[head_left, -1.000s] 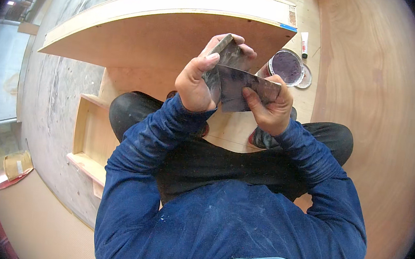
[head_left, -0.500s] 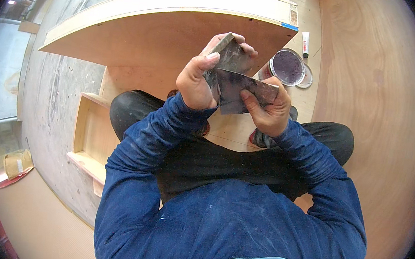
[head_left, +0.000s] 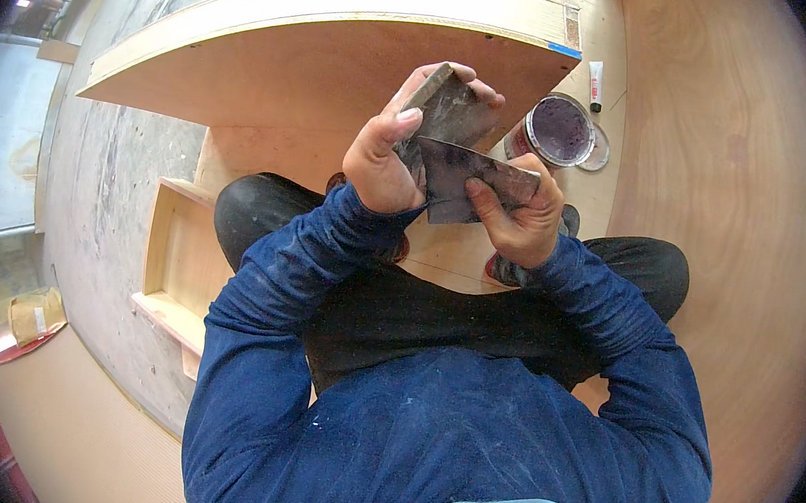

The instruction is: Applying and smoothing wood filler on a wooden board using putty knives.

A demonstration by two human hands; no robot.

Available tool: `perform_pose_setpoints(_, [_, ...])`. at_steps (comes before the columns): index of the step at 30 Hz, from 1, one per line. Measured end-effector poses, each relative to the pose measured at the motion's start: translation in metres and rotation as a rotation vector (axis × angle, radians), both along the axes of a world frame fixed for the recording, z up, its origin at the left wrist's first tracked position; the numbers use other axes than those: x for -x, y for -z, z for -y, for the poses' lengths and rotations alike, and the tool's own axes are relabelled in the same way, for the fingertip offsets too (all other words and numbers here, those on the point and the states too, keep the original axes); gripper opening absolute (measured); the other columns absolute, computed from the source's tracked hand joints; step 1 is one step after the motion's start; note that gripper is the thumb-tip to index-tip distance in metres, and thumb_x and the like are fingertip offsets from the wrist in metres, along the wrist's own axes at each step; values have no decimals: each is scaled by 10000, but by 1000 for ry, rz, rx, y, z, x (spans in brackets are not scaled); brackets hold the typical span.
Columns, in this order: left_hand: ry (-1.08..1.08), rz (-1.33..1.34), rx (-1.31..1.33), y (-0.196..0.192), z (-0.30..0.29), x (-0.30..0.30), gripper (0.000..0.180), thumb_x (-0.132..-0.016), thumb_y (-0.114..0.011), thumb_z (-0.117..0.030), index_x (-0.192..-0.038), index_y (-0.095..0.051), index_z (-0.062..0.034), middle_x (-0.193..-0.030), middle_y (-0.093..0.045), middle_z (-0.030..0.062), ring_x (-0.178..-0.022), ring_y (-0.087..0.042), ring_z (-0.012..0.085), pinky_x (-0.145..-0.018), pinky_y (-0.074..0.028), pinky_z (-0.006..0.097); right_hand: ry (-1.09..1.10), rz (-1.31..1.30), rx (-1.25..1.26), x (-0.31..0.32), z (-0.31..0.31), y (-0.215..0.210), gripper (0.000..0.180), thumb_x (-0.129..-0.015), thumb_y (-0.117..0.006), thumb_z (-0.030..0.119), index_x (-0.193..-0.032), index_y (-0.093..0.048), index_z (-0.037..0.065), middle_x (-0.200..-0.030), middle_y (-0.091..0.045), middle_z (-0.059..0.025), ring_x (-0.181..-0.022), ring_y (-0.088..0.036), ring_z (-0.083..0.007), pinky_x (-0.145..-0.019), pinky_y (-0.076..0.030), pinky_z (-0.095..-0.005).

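Note:
My left hand (head_left: 380, 157) is wrapped round a flat grey plate (head_left: 453, 111) smeared with filler, its fingers curled over the far edge. Pinched between thumb and fingers of my right hand (head_left: 526, 215) is a dark, thin scraper blade (head_left: 468, 182). The blade's left end overlaps the lower part of the plate; whether they press together I cannot tell. Just beyond my right hand stands an open tub of purple-grey putty (head_left: 558, 131), its round lid (head_left: 598, 149) lying partly behind it.
A long wooden panel (head_left: 343, 71) crosses ahead of my hands. On the right a broad wood sheet (head_left: 725, 234) rises beside me. A white tube (head_left: 595, 86) lies past the tub. To the left are a shallow wooden box (head_left: 192, 246) and the stained grey floor (head_left: 112, 194).
The scraper blade has tilted very slightly against the plate. Both hands keep their grips and stay almost in the same place.

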State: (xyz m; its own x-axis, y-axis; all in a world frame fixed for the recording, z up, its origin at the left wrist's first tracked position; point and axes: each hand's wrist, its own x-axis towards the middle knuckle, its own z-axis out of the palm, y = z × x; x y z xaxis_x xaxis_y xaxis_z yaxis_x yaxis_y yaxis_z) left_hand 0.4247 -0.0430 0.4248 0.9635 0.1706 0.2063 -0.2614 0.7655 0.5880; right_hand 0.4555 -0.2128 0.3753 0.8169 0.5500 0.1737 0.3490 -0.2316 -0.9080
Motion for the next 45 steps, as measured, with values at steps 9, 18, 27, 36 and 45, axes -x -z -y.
perform_pose_setpoints(9, [43, 9, 84, 3, 0, 2, 619, -762, -521, -299, -1264, -429, 51, -1211, -543, 251, -1200, -514, 336, -1088, -368, 420, -156, 13, -330, 1, -2, -11, 149, -867, -702, 40, -889, -556, 27, -753, -653, -34, -685, -583, -60, -605, -467, -231])
perform_pose_setpoints(18, [59, 1, 94, 2, 3, 3, 607, -759, -534, -290, -1260, -433, 39, -1209, -550, 245, -1187, -526, 325, -1080, -385, 404, 142, -1, 183, 8, 2, 23, 151, -879, -694, 57, -922, -554, 22, -732, -646, -47, -665, -590, -71, -585, -463, -233])
perform_pose_setpoints(27, [78, -35, 117, 5, 2, 7, 592, -784, -518, -308, -1267, -436, 26, -1213, -556, 232, -1168, -541, 311, -1026, -435, 384, 41, -77, 173, 6, 0, 3, 143, -877, -685, 35, -930, -554, 18, -732, -647, -54, -657, -597, -77, -570, -461, -233])
perform_pose_setpoints(36, [78, -60, 72, 9, 6, 5, 609, -805, -491, -398, -1239, -479, 30, -1182, -583, 212, -1133, -567, 320, -1013, -439, 408, -252, 63, -366, 1, -2, -13, 146, -859, -692, 16, -914, -557, 23, -712, -655, -48, -644, -599, -68, -560, -459, -233])
perform_pose_setpoints(45, [171, -95, 119, 5, 6, 8, 655, -865, -406, -484, -1246, -469, 46, -1187, -574, 224, -1132, -563, 332, -1019, -435, 429, -288, 100, -373, -3, -5, -13, 159, -834, -710, 5, -904, -568, 15, -726, -667, -56, -649, -618, -86, -564, -464, -243])
